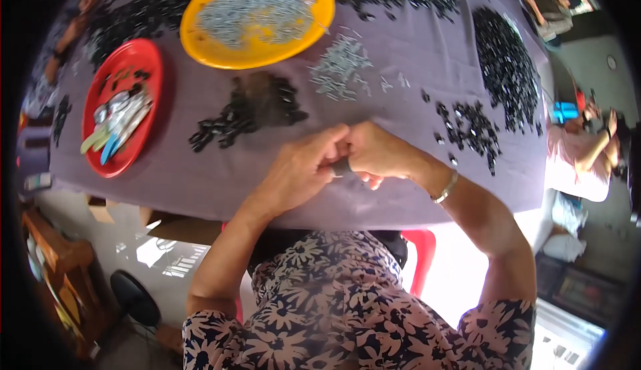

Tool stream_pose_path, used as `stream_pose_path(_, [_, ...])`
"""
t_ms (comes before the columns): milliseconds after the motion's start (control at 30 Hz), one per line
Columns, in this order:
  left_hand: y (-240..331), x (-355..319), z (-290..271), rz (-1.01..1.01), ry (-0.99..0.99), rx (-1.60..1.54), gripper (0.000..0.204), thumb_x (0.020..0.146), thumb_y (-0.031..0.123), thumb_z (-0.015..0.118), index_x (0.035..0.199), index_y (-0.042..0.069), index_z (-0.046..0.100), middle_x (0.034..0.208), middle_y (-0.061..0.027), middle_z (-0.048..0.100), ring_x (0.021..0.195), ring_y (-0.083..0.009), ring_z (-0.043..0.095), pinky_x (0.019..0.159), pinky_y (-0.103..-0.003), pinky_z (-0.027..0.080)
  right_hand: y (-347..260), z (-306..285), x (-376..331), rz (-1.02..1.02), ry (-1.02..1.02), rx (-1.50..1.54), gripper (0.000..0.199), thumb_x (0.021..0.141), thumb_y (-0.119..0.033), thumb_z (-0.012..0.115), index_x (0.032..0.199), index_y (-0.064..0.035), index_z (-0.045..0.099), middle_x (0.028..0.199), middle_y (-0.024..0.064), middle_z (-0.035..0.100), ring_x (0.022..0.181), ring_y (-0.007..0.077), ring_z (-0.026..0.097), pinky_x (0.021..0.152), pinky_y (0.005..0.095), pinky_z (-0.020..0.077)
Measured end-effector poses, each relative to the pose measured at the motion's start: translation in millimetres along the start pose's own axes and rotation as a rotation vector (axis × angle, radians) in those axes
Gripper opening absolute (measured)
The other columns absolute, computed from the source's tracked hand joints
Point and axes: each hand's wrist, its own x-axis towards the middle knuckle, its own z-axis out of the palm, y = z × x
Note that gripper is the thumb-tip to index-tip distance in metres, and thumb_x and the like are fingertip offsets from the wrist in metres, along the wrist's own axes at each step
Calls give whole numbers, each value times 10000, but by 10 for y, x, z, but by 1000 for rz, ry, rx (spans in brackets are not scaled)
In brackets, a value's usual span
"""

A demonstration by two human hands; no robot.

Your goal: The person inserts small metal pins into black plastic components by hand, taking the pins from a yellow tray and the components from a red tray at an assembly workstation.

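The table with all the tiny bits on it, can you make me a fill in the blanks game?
1. The plate heaped with silver pins is ____.
2. The red plate lies to the ____ of it.
3. Both hands pinch a small ____ piece.
4. The tablecloth is ____.

Missing words: yellow; left; black; purple.

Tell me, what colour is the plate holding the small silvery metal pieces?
Yellow plate, seen in the head view.
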Motion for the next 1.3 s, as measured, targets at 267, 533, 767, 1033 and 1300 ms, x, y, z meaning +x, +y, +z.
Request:
stream_pose_path(267, [-55, 25, 66, -25, -13, 28, 711, 715, -135, 692, 1373, 67, 513, 808, -39, 602, 698, -147, 602, 648, -282, 517, 42, 33, -74, -76, 7, 18, 141, 854, -117, 643, 911, 12, 643, 679, 66, 595, 508, 144, 588, 417, 285, 512])
stream_pose_path(533, [35, -7, -161, 36, 251, 271, 175, 747, -41, 674, 882, 71, 666, 825, -101, 619, 741, -305, 658, 667, -392, 519, 690, 469, -316, -534, 718, 41, 214, 833, 124, 553, 972, -12, 643, 908, 62, 668, 722, 69, 616, 570, 226, 504])
stream_pose_path(767, [16, -11, -316, -135, 400, 602, 223, 788, -23, 691, 990, 63, 655, 910, -111, 593, 777, -325, 639, 671, -403, 505, 1192, 118, -634, -554, 1071, 113, 384, 809, 163, 452, 1033, -52, 678, 839, 1, 676, 729, 62, 607, 596, 209, 481])
stream_pose_path(1033, [28, 23, -101, 103, 504, 489, 307, 783, -59, 727, 1062, 44, 652, 936, -116, 569, 786, -300, 626, 674, -387, 509, 1360, -812, -681, -557, 1291, -185, 307, 835, 75, 488, 1022, -45, 699, 796, 9, 662, 675, 50, 549, 602, 211, 454])
stream_pose_path(1300, [70, -19, -26, 196, 425, 371, 275, 792, -62, 756, 1039, 28, 674, 810, -89, 608, 636, -204, 613, 564, -295, 494, 1232, -1248, -1021, -475, 1327, -34, 360, 825, 78, 441, 1032, -31, 713, 864, -2, 651, 695, 52, 541, 642, 203, 466])
